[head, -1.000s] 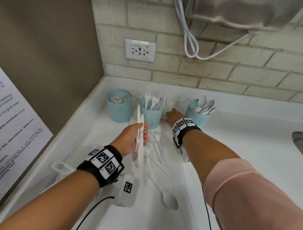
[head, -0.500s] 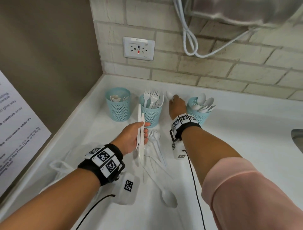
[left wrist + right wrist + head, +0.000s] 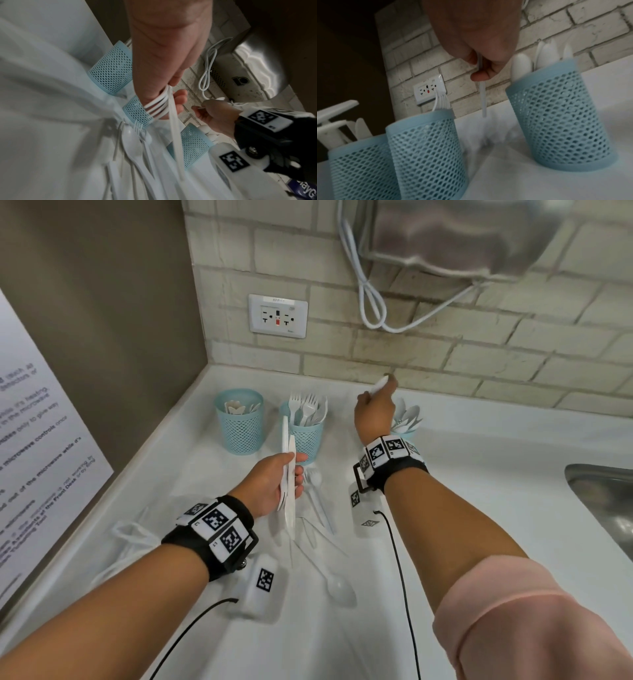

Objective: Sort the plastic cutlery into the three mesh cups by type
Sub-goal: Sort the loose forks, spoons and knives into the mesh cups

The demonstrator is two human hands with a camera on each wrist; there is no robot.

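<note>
Three light-blue mesh cups stand in a row by the back wall. The left cup (image 3: pixel 239 422) holds flat white handles, the middle cup (image 3: pixel 305 436) forks, and the right cup (image 3: pixel 556 115) spoons. My right hand (image 3: pixel 375 409) is raised just left of the right cup's rim and pinches a white spoon (image 3: pixel 482 97), handle hanging down. My left hand (image 3: pixel 291 470) grips a bundle of white cutlery (image 3: pixel 287 491) in front of the middle cup; fork tines (image 3: pixel 157 106) show in it. Loose forks (image 3: pixel 318 498) and a spoon (image 3: pixel 337 587) lie on the white counter.
A steel sink (image 3: pixel 603 508) sits at the right edge. A crumpled clear bag (image 3: pixel 130 542) lies near the left wall. On the brick wall are an outlet (image 3: pixel 278 315) and a looped white cable (image 3: pixel 370 302) under a steel appliance (image 3: pixel 462 237).
My right hand has risen from the counter behind the cups with a spoon and moved right, towards the right cup. The left hand has kept still with its bundle.
</note>
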